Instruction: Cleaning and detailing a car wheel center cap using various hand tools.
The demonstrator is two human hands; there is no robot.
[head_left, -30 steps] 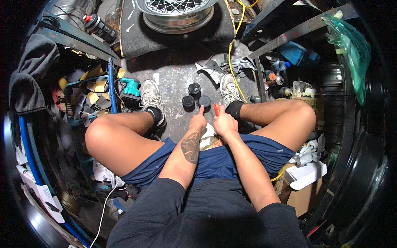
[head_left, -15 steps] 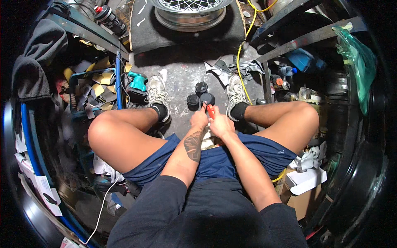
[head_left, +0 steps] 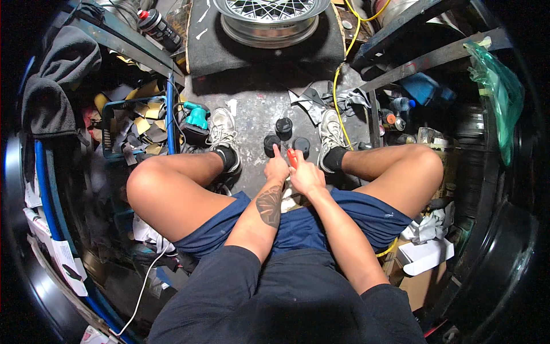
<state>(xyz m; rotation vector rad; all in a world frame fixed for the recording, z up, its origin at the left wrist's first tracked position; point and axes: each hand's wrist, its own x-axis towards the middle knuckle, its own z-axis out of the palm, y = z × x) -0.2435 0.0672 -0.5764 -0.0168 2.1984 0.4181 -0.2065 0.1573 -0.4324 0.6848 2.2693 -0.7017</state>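
Three black, round, cap-like pieces stand on the floor between my shoes: a far cap [head_left: 283, 126], a left cap [head_left: 271, 143] and a right cap [head_left: 301, 147]. With its index finger stretched out, my left hand [head_left: 277, 168] reaches to the near edge of the left cap; its other fingers are partly hidden, and nothing shows in it. Closed around a red-orange handled tool [head_left: 293, 158], my right hand [head_left: 308, 178] is just short of the right cap. The tool's working end is too small to make out. Below my hands lies a pale object [head_left: 291, 200], partly covered by my forearms.
A silver spoked wheel rim [head_left: 272, 28] rests on a black mat [head_left: 206, 57] ahead. To the left are a teal power sander [head_left: 196, 116] and a blue crate [head_left: 106, 129] of sandpaper scraps. A yellow hose [head_left: 337, 97] runs along the right, near bottles [head_left: 401, 104].
The right cap has shifted right and nearer, apart from the other two. My left fingertip has moved from beside it to the left cap. My right hand keeps the red-orange tool. The whole view shifted slightly.
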